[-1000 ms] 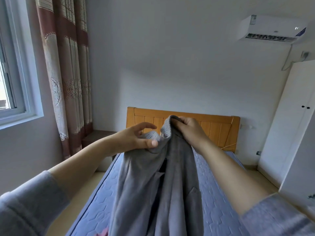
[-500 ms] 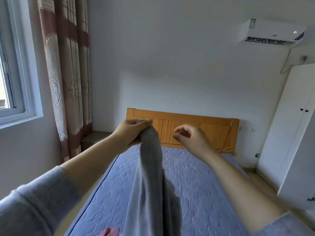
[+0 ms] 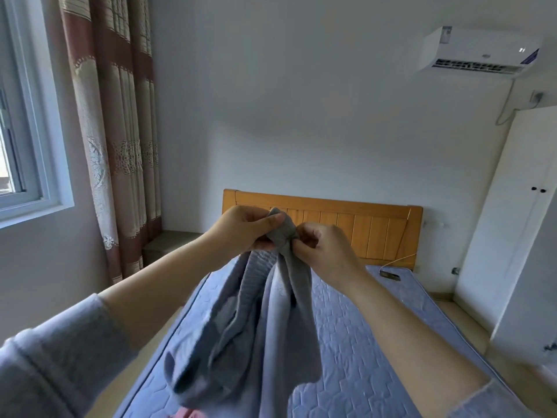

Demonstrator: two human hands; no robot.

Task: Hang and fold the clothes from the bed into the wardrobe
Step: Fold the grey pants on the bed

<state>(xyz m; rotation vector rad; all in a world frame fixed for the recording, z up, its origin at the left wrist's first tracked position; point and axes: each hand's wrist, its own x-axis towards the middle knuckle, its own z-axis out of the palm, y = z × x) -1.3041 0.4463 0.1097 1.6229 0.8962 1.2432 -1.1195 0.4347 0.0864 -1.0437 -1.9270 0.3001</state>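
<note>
The grey knitted garment (image 3: 265, 321) is held up in the air over the foot half of the bed (image 3: 376, 327); its long axis runs nearly straight down from the ribbed top edge, and the loose folds hang toward the camera. That ribbed edge is gathered between the two hands; the left hand (image 3: 241, 229) is curled round it from the left, thumb on top, and the right hand (image 3: 324, 250) pinches it just beside, the hands almost touching. The grip is thus a single bunched point, not two spread corners, so any hanging or folding is judged to need the hands drawn apart along the edge first.

The white wardrobe (image 3: 512, 221) stands well apart to the right, nearer the right hand; its doors are seen closed.

Against half a second ago, the right hand, then free and apart from the cloth, has been brought onto the edge, and the garment hangs wider.
</note>
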